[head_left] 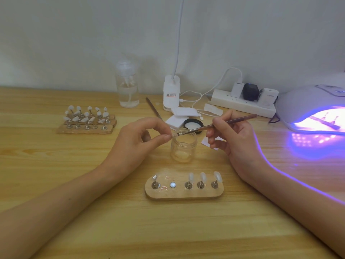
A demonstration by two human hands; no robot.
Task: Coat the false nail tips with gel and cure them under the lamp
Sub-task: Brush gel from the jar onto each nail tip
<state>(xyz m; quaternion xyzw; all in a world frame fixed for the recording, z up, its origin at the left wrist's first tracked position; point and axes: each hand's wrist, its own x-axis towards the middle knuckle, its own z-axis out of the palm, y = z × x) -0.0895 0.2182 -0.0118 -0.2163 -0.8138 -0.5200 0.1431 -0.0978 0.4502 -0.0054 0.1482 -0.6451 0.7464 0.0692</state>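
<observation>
Across a wooden desk [56,184], at far right, a curing lamp [306,107] glows purple, its mouth open toward the work. Risk: stray light may start hardening product left uncovered. At centre, L hand [138,139] pinches a false nail tip [174,135] between thumb & forefinger, other fingers loosely curled. R hand [237,139] grips a brush [224,124] pen-style. Near edge: a wooden stand [183,196] w/ three clear tips [202,177] upright on its right pegs; a dropped forearm could knock it. A clear jar [183,148], uncapped, w/ what looks like pale gel [182,155] at its bottom, sits between the hands, right under the work, so a slippery tip could fall in. Brush bristles touch the tip; an overload would prob. flood onto the fingertips. Nail tip: tiny, clear, glossy, held just above the jar rim; how much is coated is too small to tell.
</observation>
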